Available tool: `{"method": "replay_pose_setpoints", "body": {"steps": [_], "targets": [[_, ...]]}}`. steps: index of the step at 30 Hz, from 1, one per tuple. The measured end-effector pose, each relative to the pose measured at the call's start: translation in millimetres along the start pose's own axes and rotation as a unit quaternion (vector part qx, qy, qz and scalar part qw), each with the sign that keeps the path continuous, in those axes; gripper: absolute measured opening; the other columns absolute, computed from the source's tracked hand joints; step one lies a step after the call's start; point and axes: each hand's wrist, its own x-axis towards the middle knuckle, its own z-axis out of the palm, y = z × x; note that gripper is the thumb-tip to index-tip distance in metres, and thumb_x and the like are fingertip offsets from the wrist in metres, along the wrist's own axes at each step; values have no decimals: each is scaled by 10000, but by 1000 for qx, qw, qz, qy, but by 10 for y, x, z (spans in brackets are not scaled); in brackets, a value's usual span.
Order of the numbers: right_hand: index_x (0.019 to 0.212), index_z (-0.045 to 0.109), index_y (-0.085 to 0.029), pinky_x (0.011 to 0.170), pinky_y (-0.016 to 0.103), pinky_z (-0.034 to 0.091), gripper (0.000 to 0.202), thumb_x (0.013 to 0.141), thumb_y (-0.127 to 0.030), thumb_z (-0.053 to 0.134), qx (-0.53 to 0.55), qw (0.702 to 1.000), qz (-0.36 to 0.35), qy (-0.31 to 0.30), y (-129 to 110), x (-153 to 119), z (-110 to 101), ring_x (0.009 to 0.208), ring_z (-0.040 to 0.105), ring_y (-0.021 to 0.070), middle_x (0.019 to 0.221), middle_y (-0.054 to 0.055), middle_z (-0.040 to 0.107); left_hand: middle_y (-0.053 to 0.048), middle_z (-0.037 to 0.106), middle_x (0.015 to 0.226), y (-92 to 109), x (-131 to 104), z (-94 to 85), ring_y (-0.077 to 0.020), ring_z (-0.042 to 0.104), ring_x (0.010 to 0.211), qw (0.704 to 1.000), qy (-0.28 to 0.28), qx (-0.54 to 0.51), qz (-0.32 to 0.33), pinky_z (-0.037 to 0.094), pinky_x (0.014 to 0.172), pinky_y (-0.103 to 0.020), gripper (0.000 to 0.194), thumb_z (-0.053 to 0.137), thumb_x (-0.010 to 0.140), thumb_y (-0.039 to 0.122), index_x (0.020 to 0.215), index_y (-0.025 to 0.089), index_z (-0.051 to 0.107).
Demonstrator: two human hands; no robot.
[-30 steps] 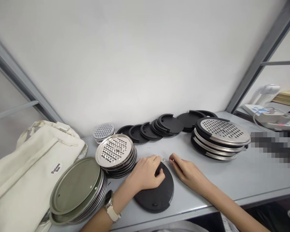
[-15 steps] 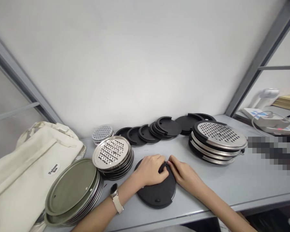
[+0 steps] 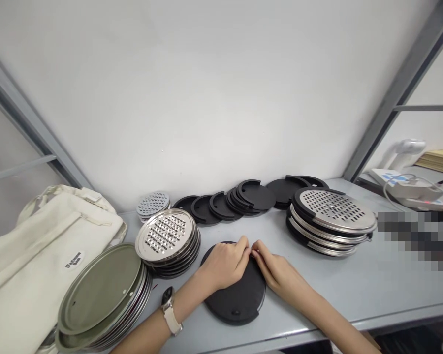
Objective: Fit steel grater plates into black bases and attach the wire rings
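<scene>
A round black plate point(image 3: 239, 302) lies flat on the table in front of me, with a small dark nub near its front edge. My left hand point(image 3: 227, 263) is closed and rests over the plate's back part, its fingertips pinched together. My right hand point(image 3: 275, 268) is closed too, at the plate's right back edge. Thumb and fingertips of both hands meet above the rim; whatever is between them is hidden or too small to name. To the left stands a stack of round metal grater discs point(image 3: 166, 236).
Olive-green round trays point(image 3: 99, 290) are stacked at front left beside a cream bag point(image 3: 59, 241). Black plates point(image 3: 256, 196) overlap along the wall. Silver grater discs in black holders point(image 3: 334, 209) form a stack at right. Small white grater discs point(image 3: 153, 204) sit behind.
My left thumb and fingers have closed in and moved up to the right fingertips; a black piece seen in the left hand before is now covered. The view has shifted slightly.
</scene>
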Motion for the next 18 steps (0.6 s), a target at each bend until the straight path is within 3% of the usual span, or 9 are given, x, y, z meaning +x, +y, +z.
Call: {"method": "replay_pose_setpoints", "body": {"steps": [5, 11, 15, 18], "targets": [[936, 346, -244, 526, 254, 368, 171, 1000, -317, 205, -25, 1000, -2, 5, 2, -6, -3, 529, 558, 184, 648, -18, 535, 2, 634, 794, -17, -4, 14, -175, 631, 694, 997, 34, -65, -24, 394, 585, -262, 146, 317, 993, 297, 973, 210, 433], [933, 350, -247, 534, 251, 370, 103, 979, -289, 269, -47, 998, 11, 45, 13, -2, 9, 549, 578, 181, 656, -27, 546, -18, 589, 891, -40, -3, 24, -159, 590, 785, 991, 91, -97, -2, 427, 678, -263, 165, 327, 989, 282, 945, 197, 461], [962, 358, -244, 521, 250, 365, 68, 960, -282, 302, -42, 995, 32, 79, 49, -2, 26, 504, 529, 169, 588, -57, 480, -28, 586, 922, -32, -3, 2, -158, 590, 799, 992, 91, -88, 8, 436, 671, -260, 168, 309, 993, 265, 963, 193, 458], [1080, 354, -222, 564, 262, 414, 156, 925, -236, 341, -30, 992, 24, 119, 70, -12, 26, 559, 535, 161, 691, -28, 513, -26, 597, 938, -33, -1, 1, -157, 599, 821, 991, 93, -91, 7, 450, 692, -262, 162, 321, 994, 258, 976, 193, 468]]}}
